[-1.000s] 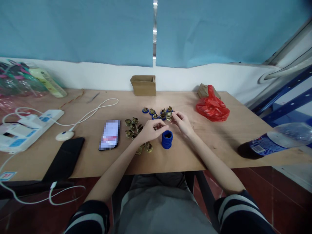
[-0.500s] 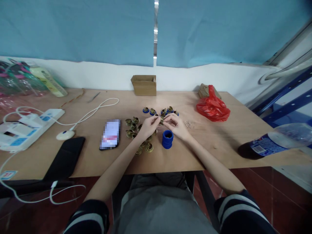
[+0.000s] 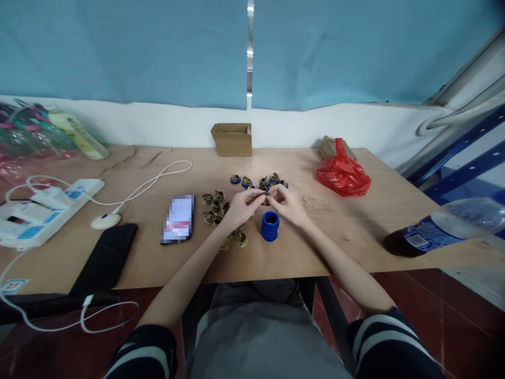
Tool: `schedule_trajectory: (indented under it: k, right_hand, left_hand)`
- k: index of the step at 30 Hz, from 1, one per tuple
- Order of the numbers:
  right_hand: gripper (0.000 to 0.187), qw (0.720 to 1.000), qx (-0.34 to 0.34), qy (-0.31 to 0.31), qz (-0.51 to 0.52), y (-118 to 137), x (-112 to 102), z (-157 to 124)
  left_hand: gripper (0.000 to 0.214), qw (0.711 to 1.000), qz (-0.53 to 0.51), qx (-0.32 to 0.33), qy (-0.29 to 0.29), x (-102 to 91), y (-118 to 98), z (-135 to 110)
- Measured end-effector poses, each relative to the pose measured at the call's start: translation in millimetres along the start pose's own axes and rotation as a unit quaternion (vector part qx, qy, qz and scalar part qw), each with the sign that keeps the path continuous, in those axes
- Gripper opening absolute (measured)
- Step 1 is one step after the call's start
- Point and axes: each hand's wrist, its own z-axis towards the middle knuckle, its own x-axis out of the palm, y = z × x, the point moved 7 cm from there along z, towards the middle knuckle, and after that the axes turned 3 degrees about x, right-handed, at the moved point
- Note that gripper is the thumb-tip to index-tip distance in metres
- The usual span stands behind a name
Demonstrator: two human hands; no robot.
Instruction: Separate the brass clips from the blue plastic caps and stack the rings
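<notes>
My left hand (image 3: 241, 206) and my right hand (image 3: 285, 204) meet over the middle of the wooden table (image 3: 355, 226), fingertips pinched together on one small brass part (image 3: 265, 200). Just below them stands a stack of blue rings (image 3: 270, 226). Loose brass parts (image 3: 213, 206) lie to the left of my left hand and under it. Behind my hands sits a row of brass parts on blue rings (image 3: 258, 181). A few thin wire springs (image 3: 305, 200) lie right of my right hand.
A phone (image 3: 178, 218) and a black case (image 3: 104, 258) lie at the left, with a white power strip (image 3: 35, 208) and cables. A small cardboard box (image 3: 232, 138) stands at the back, a red bag (image 3: 344, 173) at the right. A bottle (image 3: 445, 229) lies at the right edge.
My right hand came back from the row of parts toward the left hand. Both hands now pinch the same brass part closer to the blue stack.
</notes>
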Motion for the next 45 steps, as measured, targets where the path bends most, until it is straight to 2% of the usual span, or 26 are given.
schedule_trajectory:
  k: [5,13,19,22,25,28,31,34,38,45]
  right_hand:
    - [0.007,0.999,-0.014,0.018,-0.042,4.1,-0.7,-1.5]
    - [0.009,0.994,-0.024,0.065,-0.088,-5.0,7.7,-1.8]
    - [0.014,0.984,-0.059,0.054,-0.161,1.0,7.1,-1.2]
    - [0.018,0.988,-0.054,0.053,-0.133,1.6,6.3,-1.1]
    - [0.023,0.996,-0.007,0.077,-0.037,-4.4,8.2,-0.8]
    - [0.027,0.989,0.052,0.125,0.066,-10.4,13.8,-1.1]
    - [0.031,0.979,0.085,0.145,0.114,-11.5,15.5,-0.7]
    - [0.033,0.977,0.1,0.138,0.127,-12.1,13.4,0.3]
    - [0.038,0.978,0.093,0.137,0.128,-12.3,14.4,0.0]
    - [0.037,0.986,0.051,0.147,0.056,-15.7,22.9,-0.3]
  left_hand:
    - [0.03,0.999,0.036,0.007,-0.008,1.2,-0.8,-2.5]
    - [0.027,0.994,0.107,0.015,0.002,2.1,-3.1,-4.8]
    - [0.025,0.99,0.14,0.017,-0.024,-2.8,2.2,-4.4]
    - [0.025,0.988,0.152,0.021,-0.033,-4.9,1.8,-4.2]
    - [0.024,0.988,0.148,0.03,-0.023,-3.6,-0.7,-4.2]
    - [0.022,0.988,0.151,0.042,-0.004,0.2,-5.9,-5.1]
    - [0.022,0.986,0.158,0.052,0.016,3.9,-11.7,-6.4]
    - [0.028,0.982,0.167,0.076,0.039,7.1,-16.3,-7.1]
    - [0.044,0.967,0.222,0.119,0.039,7.7,-18.5,-7.3]
    - [0.043,0.948,0.288,0.116,0.075,14.3,-14.5,-11.3]
